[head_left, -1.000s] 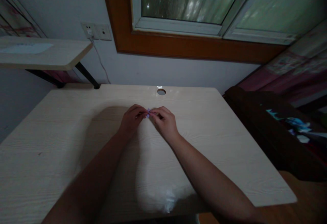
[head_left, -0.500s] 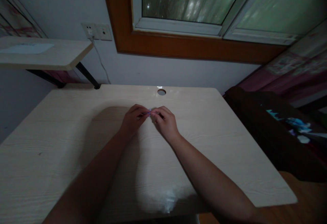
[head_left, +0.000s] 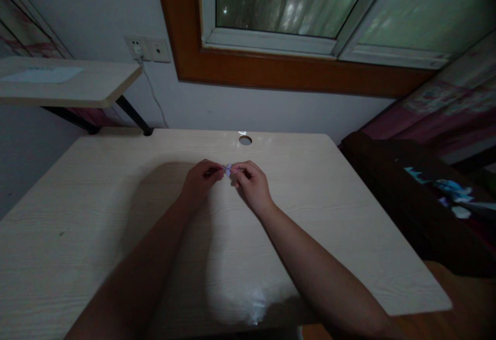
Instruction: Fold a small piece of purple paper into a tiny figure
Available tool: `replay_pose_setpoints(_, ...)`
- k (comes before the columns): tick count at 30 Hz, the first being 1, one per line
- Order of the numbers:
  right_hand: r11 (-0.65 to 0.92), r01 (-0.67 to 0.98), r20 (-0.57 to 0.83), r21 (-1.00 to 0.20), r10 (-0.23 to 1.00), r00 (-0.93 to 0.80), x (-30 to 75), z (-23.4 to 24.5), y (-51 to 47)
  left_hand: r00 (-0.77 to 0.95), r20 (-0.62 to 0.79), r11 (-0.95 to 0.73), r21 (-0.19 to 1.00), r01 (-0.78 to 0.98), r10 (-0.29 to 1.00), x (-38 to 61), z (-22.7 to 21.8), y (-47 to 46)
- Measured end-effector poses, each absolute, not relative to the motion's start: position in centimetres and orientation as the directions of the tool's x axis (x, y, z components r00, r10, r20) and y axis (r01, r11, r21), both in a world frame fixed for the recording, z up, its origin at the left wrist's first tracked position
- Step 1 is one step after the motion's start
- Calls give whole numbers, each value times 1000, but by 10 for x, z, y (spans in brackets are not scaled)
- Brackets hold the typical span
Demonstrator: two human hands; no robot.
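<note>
Between my two hands is a small pale purple piece [head_left: 228, 170], perhaps folded paper; its exact kind is too small to make out. My left hand [head_left: 200, 179] pinches its left side between thumb and fingers. From the other side my right hand [head_left: 252, 181] grips it with thumb and fingertips. Both hands are just over the far middle of the light wood-grain table [head_left: 310, 216], and most of the piece is hidden by the fingers.
A round cable hole [head_left: 245, 140] lies beyond my hands near the table's back edge. At the left, a raised shelf [head_left: 96, 84] on black legs carries a white sheet [head_left: 42, 74]. A dark cabinet [head_left: 406, 200] with bluish items stands at the right.
My fingertips have drawn slightly apart, and more of the pale purple piece shows between them. Both forearms are nearly where they were.
</note>
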State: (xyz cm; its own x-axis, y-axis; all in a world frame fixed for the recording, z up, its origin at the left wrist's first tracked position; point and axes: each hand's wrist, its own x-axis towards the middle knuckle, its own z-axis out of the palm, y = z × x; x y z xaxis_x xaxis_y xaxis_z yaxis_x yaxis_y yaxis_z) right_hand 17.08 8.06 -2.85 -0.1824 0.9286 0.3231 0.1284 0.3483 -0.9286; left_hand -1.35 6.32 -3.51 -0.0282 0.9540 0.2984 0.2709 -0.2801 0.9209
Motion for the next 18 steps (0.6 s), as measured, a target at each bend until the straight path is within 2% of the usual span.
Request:
replay_pose_setpoints(5, 347, 114, 322, -931, 927, -190, 171, -31, 81, -17, 247, -238, 949, 206, 969, -13, -33, 61)
replay_pose_setpoints(12, 386, 132, 353, -913, 909, -219, 170, -30, 79, 7, 287, -281, 933, 227, 958, -14, -32, 60)
replay_pose_setpoints(18, 318, 85, 297, -944, 934, -198, 169, -34, 81, -21, 281, -271, 940, 207, 960, -15, -37, 63)
